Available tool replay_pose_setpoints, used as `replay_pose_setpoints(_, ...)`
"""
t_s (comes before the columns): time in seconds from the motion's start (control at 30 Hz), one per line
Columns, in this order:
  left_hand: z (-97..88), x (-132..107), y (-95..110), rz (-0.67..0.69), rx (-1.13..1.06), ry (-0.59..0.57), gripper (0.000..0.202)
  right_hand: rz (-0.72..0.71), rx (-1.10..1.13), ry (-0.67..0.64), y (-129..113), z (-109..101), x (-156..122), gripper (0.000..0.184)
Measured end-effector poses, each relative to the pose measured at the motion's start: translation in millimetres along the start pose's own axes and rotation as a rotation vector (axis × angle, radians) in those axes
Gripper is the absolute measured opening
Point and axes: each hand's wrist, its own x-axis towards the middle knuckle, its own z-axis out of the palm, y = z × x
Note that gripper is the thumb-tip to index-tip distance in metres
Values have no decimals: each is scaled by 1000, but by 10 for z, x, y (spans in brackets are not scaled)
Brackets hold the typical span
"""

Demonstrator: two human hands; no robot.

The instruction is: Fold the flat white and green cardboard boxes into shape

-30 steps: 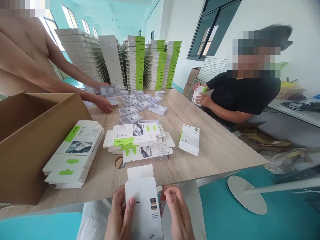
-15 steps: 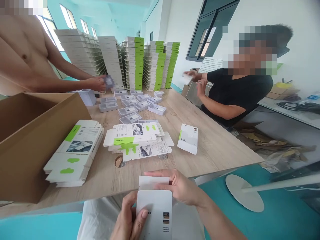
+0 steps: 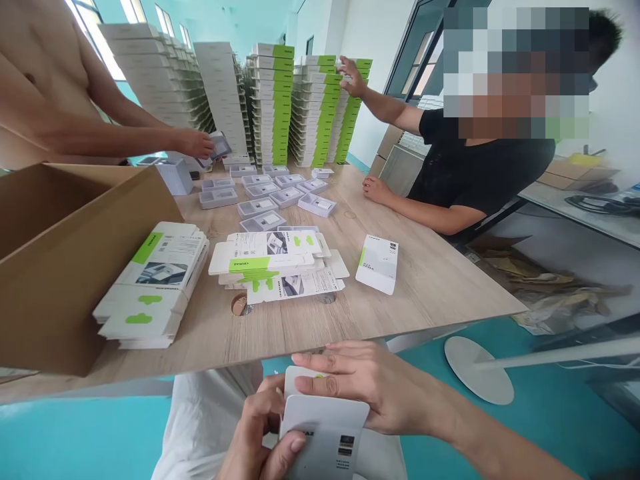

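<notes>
A white folding carton with small black print and dark square labels is upright over my lap, just below the table edge. My left hand is closed around its left side, thumb pressed on the front panel. My right hand lies across the carton's top end with its fingers stretched out over the rear flap, touching it; the thumb is hidden. Beyond them on the table lies a heap of flat white-and-green cartons. One single carton lies to its right.
A banded stack of flat cartons sits beside a big brown cardboard box at left. Several clear plastic trays cover the middle. Tall carton stacks stand behind. A co-worker at left holds a tray; another sits right, arm raised toward the stacks.
My right hand has gone from pinching the rear flap to lying over it with straighter fingers. The carton has tilted slightly. The right co-worker's hand has risen to the stacks, the other onto the table.
</notes>
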Motion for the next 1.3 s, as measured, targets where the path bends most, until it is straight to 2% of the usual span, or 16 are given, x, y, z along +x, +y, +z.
replay_pose_setpoints(0.1,-31,-8,-90,72,30,-45,18,28,-60,-119,-116,-131,-4,59)
replay_pose_setpoints(0.17,-69,15,-102,77,78,-123,20,78,-20,-225,-172,-255,3,67)
replay_pose_setpoints(0.3,-117,58,-32,19,119,-230,21,187,320,-390,-154,-541,28,82)
replay_pose_setpoints(0.37,-114,67,15,40,128,-241,22,209,556,-422,-93,-625,64,69)
replay_pose_setpoints(0.43,-106,80,55,56,133,-233,20,283,723,-359,-38,-624,126,45)
replay_pose_setpoints(0.5,-107,98,83,61,130,-207,19,433,779,-242,-20,-549,210,35)
replay_pose_setpoints(0.57,-120,110,98,65,145,-204,20,553,714,-218,-51,-449,297,38)
replay_pose_setpoints(0.63,-124,96,106,63,150,-226,20,558,536,-264,-117,-371,368,20)
replay_pose_setpoints(0.67,-117,74,108,62,136,-228,19,530,431,-275,-155,-348,393,17)
replay_pose_setpoints(0.77,-57,-37,117,9,68,-105,26,452,222,-242,-248,-323,422,46)
replay_pose_setpoints(0.87,-17,-121,115,-63,16,38,42,415,172,-214,-273,-314,403,50)
replay_pose_setpoints(0.93,-48,-108,106,-16,33,-16,40,394,183,-196,-254,-290,384,47)
replay_pose_setpoints(1.07,-170,42,110,91,205,-191,34,360,255,-120,-201,-186,358,42)
replay_pose_setpoints(1.17,-208,121,132,15,300,-197,30,351,243,-52,-191,-114,349,38)
replay_pose_setpoints(1.3,-228,120,127,-37,320,-261,25,354,343,-55,-195,-100,328,32)
